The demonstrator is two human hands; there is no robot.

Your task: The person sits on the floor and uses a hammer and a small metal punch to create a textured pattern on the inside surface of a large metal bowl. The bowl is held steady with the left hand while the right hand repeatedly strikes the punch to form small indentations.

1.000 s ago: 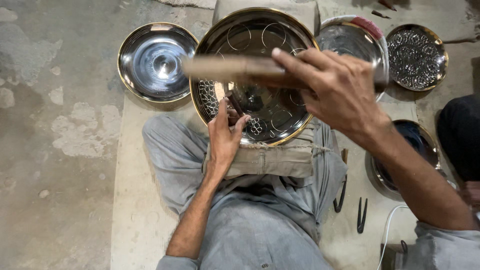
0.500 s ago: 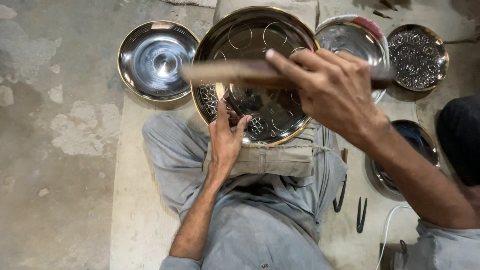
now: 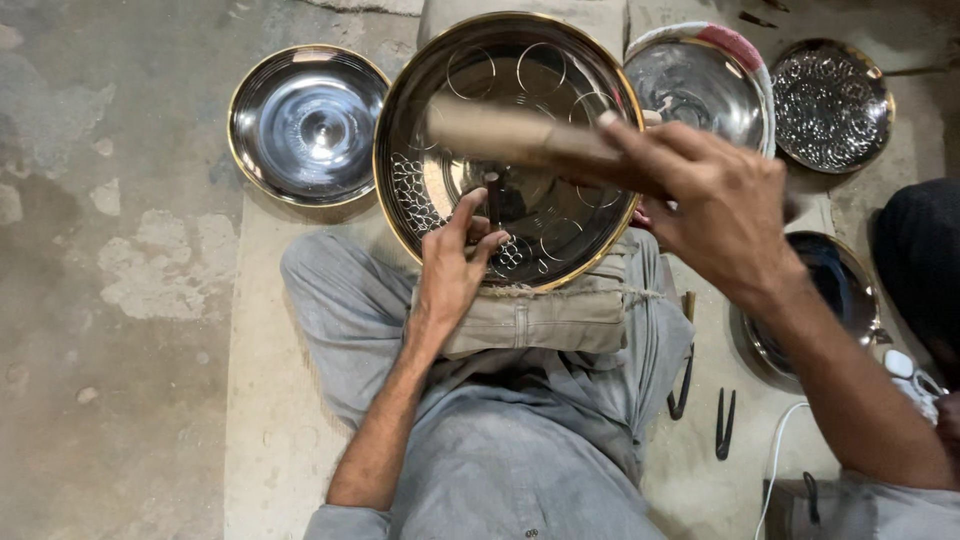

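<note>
A large shiny metal plate (image 3: 560,60) with a gold rim rests tilted on a cloth pad (image 3: 560,310) over my lap. Circles and a chain-like pattern are marked on its face. My left hand (image 3: 455,265) holds a small dark metal punch (image 3: 492,195) upright against the plate near its lower middle. My right hand (image 3: 715,205) is raised above the plate and grips a wooden mallet handle (image 3: 510,135), which lies blurred across the plate from the right.
A plain steel bowl (image 3: 305,125) lies to the left on the concrete floor. At the right are another bowl (image 3: 700,85), a patterned dish (image 3: 830,105) and a dark bowl (image 3: 830,290). Small dark tools (image 3: 725,425) and a white cable (image 3: 775,470) lie near my right leg.
My right hand with the wooden mallet has shifted slightly right and the handle has tilted. My left hand stays on the punch at the same spot on the plate.
</note>
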